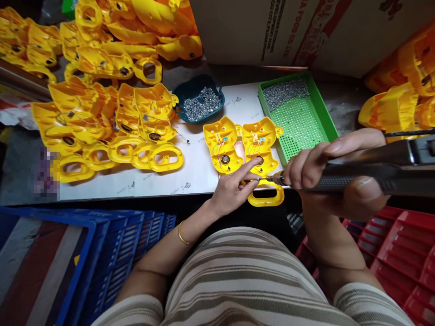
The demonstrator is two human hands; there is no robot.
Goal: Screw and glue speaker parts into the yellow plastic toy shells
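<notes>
Two yellow plastic toy shells lie side by side on the white board, the left shell (222, 145) and the right shell (261, 136), each with a small round speaker and thin wires inside. My left hand (234, 188) rests on the right shell's lower part, fingers stretched out and pressing it near the handle loop (267, 198). My right hand (326, 170) is wrapped round a dark electric screwdriver (374, 170), its tip touching the shell beside my left fingertips.
A green tray (322, 113) of small screws stands right of the shells, and a dark teal dish (200, 102) of screws behind them. Many yellow shells (112, 117) are stacked at left and back. A blue crate (102, 253) and red crate (397, 253) flank my lap. Cardboard box (306, 31) behind.
</notes>
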